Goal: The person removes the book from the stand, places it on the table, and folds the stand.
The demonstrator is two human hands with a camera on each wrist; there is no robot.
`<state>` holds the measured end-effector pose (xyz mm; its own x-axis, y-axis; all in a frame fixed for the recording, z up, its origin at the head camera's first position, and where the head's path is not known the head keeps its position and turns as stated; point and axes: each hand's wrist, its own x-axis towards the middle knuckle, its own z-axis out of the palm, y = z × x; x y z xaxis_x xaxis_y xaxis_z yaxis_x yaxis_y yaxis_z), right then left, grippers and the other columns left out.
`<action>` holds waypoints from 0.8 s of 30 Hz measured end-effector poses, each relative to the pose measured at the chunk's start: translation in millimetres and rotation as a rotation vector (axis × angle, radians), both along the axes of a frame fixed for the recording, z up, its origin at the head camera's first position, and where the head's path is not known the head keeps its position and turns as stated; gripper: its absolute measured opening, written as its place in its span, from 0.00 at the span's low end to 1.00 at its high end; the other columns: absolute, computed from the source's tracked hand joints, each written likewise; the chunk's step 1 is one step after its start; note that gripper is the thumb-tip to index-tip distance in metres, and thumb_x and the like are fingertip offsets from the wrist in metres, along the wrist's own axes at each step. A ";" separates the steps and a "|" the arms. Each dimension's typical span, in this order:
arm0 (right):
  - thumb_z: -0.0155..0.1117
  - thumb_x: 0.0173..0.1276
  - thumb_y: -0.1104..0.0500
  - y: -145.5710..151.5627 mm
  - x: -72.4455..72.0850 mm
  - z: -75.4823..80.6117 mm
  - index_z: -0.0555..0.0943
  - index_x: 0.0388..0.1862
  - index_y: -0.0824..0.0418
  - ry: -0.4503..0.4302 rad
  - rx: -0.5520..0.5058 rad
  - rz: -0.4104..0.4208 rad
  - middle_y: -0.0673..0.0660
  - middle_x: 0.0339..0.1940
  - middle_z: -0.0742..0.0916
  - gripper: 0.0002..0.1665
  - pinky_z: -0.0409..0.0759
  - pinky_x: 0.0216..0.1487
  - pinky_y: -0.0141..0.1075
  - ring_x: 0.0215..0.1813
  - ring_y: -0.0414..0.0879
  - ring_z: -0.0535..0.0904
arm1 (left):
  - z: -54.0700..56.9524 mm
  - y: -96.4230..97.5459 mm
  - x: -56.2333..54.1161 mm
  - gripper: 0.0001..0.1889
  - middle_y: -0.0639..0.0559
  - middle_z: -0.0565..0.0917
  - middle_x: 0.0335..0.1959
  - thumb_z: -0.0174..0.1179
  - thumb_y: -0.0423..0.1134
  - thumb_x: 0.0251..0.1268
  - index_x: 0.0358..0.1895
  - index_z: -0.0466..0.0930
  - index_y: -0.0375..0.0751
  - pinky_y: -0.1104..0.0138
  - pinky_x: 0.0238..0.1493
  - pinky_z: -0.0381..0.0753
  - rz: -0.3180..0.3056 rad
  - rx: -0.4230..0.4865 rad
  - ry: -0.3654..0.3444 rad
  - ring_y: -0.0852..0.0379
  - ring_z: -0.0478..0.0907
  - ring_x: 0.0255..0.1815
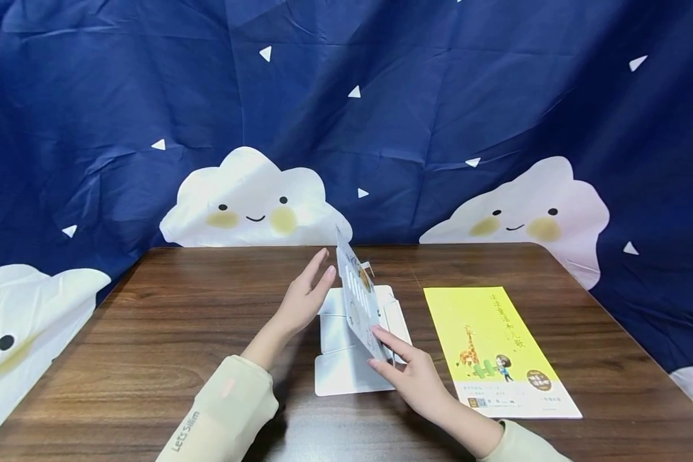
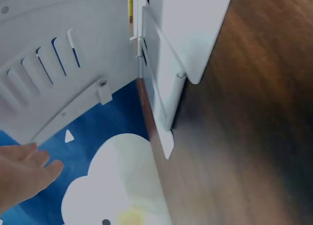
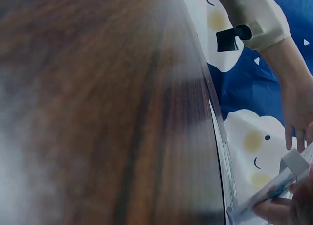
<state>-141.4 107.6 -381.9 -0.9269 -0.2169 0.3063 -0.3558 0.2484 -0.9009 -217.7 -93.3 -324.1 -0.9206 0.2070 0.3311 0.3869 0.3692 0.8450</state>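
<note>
A white folding book stand rests mid-table, its slotted panel tilted up steeply over the flat base. My right hand grips the panel's near edge with thumb and fingers. In the right wrist view, fingers of that hand curl against the white edge at bottom right. My left hand is held beside the panel's left face, fingers extended and holding nothing. The left wrist view shows the panel's back with slots and small screws, and the left hand near its edge.
A yellow children's book with a giraffe on its cover lies flat to the right of the stand. The brown wooden table ends at a blue curtain with white clouds.
</note>
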 end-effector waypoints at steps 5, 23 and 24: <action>0.65 0.52 0.62 -5.6 0.4 0.9 0.73 0.53 0.59 0.004 0.043 0.008 0.57 0.57 0.72 0.27 0.70 0.48 0.37 0.58 0.49 0.65 | -5.7 -4.5 -0.9 0.26 0.45 0.60 0.62 0.38 0.46 0.68 0.65 0.51 0.37 0.63 0.59 0.54 -0.033 0.079 0.014 0.54 0.56 0.61; 0.67 0.49 0.51 -19.9 4.4 -1.9 0.77 0.49 0.55 0.135 0.251 -0.093 0.51 0.52 0.76 0.26 0.66 0.54 0.36 0.55 0.42 0.68 | -20.6 -23.8 5.7 0.22 0.44 0.59 0.62 0.33 0.40 0.70 0.64 0.51 0.36 0.59 0.61 0.49 -0.082 0.174 0.016 0.53 0.52 0.63; 0.67 0.49 0.50 -20.5 4.8 -2.3 0.77 0.49 0.55 0.144 0.261 -0.100 0.51 0.52 0.76 0.26 0.66 0.53 0.36 0.55 0.42 0.69 | -21.4 -24.8 6.3 0.22 0.44 0.59 0.62 0.32 0.40 0.70 0.65 0.51 0.37 0.60 0.61 0.49 -0.080 0.170 0.016 0.53 0.52 0.63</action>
